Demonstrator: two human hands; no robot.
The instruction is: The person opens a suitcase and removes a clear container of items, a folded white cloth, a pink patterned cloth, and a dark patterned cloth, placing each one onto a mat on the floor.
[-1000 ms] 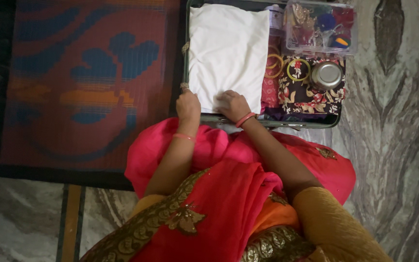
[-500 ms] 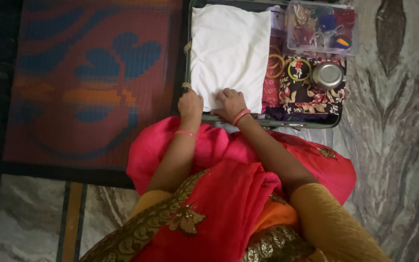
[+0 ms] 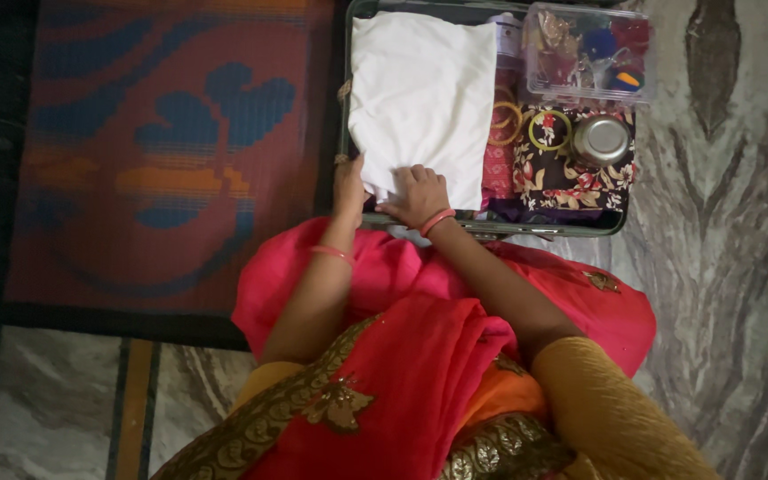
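The folded white cloth (image 3: 421, 98) lay in the left half of an open suitcase (image 3: 491, 224) that sat on the marble floor (image 3: 722, 267), its left side just beside a red and blue woven mat (image 3: 162, 151). Both hands worked at the cloth's near edge. The left hand (image 3: 348, 188) was at the near left corner of the cloth, by the suitcase's left wall, fingers curled as if tucked under the fabric, though the view was too small to be sure of the grip. The right hand (image 3: 420, 196) lay flat and spread on the cloth just beside it, pressing down, closed on nothing.

To the right of the cloth sat several bangles (image 3: 526, 124), a dark floral fabric (image 3: 571, 173) with a small steel container (image 3: 601, 140) on it, and a clear plastic box (image 3: 588, 52) of small coloured items at the far right corner.

Judging from this, the lifted corner could drag the fold loose if the left hand pulled while the right pressed only one spot, and the cloth might bunch against the suitcase wall. A wide sweep to the right could also knock the bangles.

Against half a second earlier, the near left corner of the cloth had risen and creased, the left hand had slid further in under it, and the right hand had shifted slightly left.
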